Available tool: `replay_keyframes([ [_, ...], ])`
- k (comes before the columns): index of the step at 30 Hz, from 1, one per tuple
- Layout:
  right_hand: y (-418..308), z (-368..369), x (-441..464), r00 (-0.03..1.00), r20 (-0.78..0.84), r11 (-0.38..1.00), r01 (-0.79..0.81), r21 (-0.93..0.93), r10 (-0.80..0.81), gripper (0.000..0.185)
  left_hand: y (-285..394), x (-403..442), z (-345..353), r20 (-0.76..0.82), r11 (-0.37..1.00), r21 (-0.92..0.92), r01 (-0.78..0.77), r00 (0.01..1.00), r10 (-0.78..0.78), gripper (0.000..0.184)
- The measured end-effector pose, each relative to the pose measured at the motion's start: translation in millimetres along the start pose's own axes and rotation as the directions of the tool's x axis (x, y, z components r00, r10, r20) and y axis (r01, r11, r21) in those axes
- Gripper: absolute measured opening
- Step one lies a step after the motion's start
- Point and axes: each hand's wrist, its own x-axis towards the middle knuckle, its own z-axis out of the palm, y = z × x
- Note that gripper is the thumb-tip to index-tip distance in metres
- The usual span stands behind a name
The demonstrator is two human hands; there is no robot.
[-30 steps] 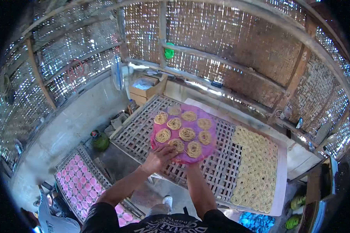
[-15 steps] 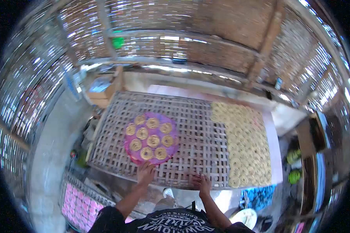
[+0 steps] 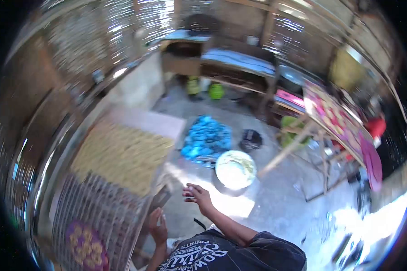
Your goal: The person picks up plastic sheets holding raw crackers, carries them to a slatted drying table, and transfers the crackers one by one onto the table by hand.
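My left hand [image 3: 158,228] is raised beside the front edge of the woven lattice tray [image 3: 117,205], fingers loosely apart with nothing in them. Over the floor to its right hovers my right hand [image 3: 197,198], empty, with its fingers spread and slightly bent. At the tray's lower left lies a round purple sheet [image 3: 105,259] carrying several pale coiled rounds [image 3: 87,246]. Rows of similar yellowish coils [image 3: 122,156] cover the far end of the tray, smeared by motion. Neither hand touches the sheet or the coils.
A white basin [image 3: 235,169] stands on the floor near a blue heap [image 3: 206,137] and a dark bundle [image 3: 251,140]. To the right, a slanted wooden table [image 3: 312,108] bears pink and purple sheets. Beyond it is a person in red [image 3: 376,128]. Green containers [image 3: 216,91] sit below a shelf.
My view has swung right, bringing the floor and the second table into sight. My left hand has left the purple sheet's edge; my right hand has left the tray's edge.
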Motion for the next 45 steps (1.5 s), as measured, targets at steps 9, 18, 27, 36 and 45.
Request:
replay_keyframes([
  [9,-162,-240,-79,0.774,-0.387,0.865,0.467,-0.183,-0.500,0.035,195,36,230,0.321,0.903,-0.399,-0.161,0.897,0.302,0.022],
  [18,-312,-403,-176,0.298,-0.631,0.659,0.588,-0.470,-0.716,0.030,429,36,424,0.398,0.577,-0.762,-0.295,0.491,0.775,0.021],
  [27,-506,-596,-241,0.012,-0.537,0.512,0.321,-0.797,-0.843,0.029,694,55,670,0.415,0.461,-0.818,-0.345,0.203,0.887,0.033],
  [36,-662,-815,-275,-0.014,-0.447,0.440,-0.209,-0.873,-0.894,0.033,827,35,948,0.583,0.608,-0.508,-0.610,0.276,0.764,0.043],
  [45,-777,-1069,-239,0.280,-0.419,0.256,-0.472,-0.843,-0.863,0.045,879,14,1100,0.768,0.516,-0.272,-0.812,0.140,0.625,0.042],
])
